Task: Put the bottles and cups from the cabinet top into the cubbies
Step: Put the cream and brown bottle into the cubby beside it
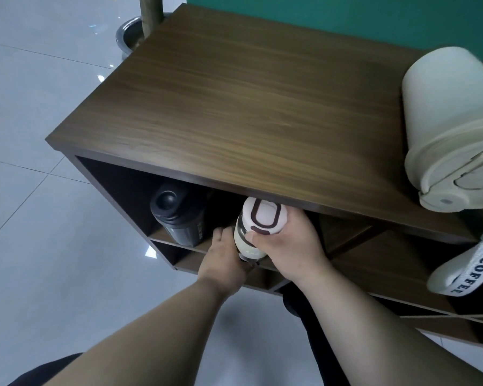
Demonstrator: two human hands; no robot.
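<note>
Both hands clamp the pale, pink-lidded plastic bottle [255, 232], right hand [287, 246] at the cap, left hand [223, 257] low with fingers wrapped — rigid, smooth, likely slippery, so two grips suit it.

Dark walnut grain, cream and black drinkware, teal wall, pale grey floor.

The brown wood-grain cabinet top [248, 107] runs in streaks of darker and lighter brown, and the dark brown cubby interior [117, 185] below it falls almost black in shadow. The pale cream bottle with a pinkish-white lid [260, 218] carries a dark maroon rounded-rectangle outline on its cap. The black translucent shaker bottle [176, 213] is smoky grey-black throughout. The large pale cream lidded tumbler [452, 121] is a single greenish-cream tone, and the white fabric strap [474, 274] bears dark navy letters reading COFFEE. The wall [346, 12] is teal green; the glossy floor tiles [39, 135] are pale blue-grey with thin grey seams.
</note>
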